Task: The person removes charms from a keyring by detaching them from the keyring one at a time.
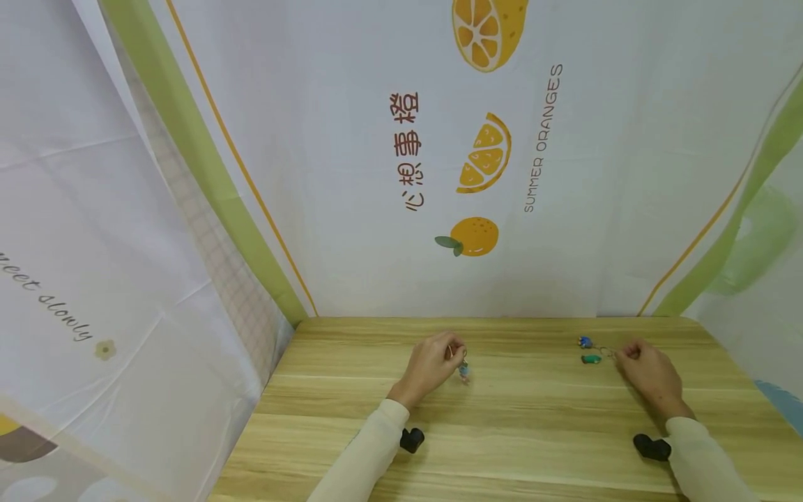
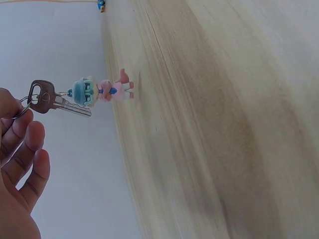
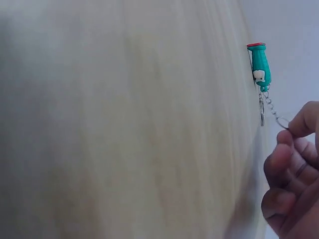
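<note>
My left hand [image 1: 433, 366] pinches a metal ring between thumb and finger. From that ring hang a brown-headed key [image 2: 44, 97] and a small figurine charm [image 2: 102, 91] with a turquoise head and pink body. The figurine dangles at or just above the tabletop. On the right, my right hand [image 1: 652, 376] pinches the ring at the end of a short chain on a green keychain charm [image 3: 260, 64] with a red end and a white face. That charm lies on the table. Just beyond it lies a blue charm [image 1: 585, 342]; whether its ring joins the green one's I cannot tell.
The wood-grain table [image 1: 502, 425] has its back edge against a white curtain [image 1: 351, 265] printed with oranges. Cloth [image 1: 125, 279] also hangs on the left side. Black wrist cameras, one of them here [image 1: 652, 447], sit at both cuffs.
</note>
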The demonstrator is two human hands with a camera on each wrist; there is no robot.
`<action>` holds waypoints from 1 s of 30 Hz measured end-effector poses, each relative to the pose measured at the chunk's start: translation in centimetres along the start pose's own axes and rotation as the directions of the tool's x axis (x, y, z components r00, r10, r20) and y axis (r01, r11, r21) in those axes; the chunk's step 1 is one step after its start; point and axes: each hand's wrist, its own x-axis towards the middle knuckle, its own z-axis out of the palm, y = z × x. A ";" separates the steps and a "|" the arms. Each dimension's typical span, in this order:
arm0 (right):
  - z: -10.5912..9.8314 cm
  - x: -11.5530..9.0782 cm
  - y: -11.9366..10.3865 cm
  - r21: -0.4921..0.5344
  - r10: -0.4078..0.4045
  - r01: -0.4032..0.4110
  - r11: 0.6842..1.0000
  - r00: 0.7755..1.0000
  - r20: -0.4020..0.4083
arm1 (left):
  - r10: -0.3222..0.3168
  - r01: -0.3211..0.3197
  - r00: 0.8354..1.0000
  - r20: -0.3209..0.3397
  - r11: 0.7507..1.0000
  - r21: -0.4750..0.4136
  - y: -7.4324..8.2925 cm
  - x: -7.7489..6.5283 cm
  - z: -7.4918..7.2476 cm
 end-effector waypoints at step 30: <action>-0.6 -0.5 -0.2 -0.021 0.012 -0.010 1.000 0.994 0.104 | -0.015 0.015 1.000 0.009 1.000 -0.012 0.0 0.1 0.0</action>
